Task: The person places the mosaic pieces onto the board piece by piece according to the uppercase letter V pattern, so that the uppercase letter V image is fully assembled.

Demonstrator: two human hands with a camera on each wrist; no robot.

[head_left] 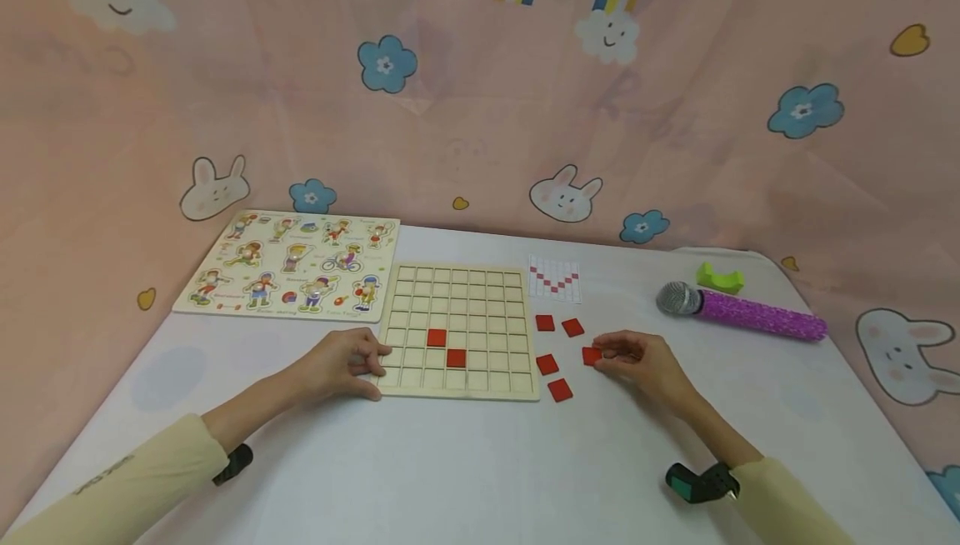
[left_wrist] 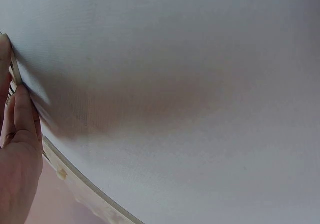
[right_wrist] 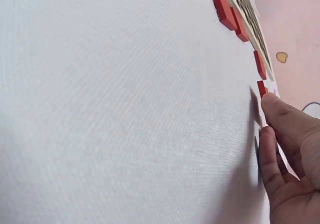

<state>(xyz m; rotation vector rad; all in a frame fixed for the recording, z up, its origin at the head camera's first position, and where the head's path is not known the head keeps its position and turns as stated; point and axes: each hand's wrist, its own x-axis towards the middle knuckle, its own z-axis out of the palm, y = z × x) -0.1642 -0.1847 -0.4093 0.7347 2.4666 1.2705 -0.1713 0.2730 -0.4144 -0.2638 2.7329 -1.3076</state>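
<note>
A pale wooden grid board lies on the white table, with one red square tile and another red tile diagonally below it in its cells. At the board's lower left edge, my left hand holds it with thumb and fingers; the left wrist view shows this hand only partly. To the right, my right hand pinches a red tile at its fingertips, low over the table. Several loose tiles, such as a red tile, lie between the board and that hand.
A small printed pattern card with red squares lies behind the loose tiles. Left of the grid stands a picture puzzle board, lying flat. A purple microphone and a green curved block lie at the right back, before a pink curtain.
</note>
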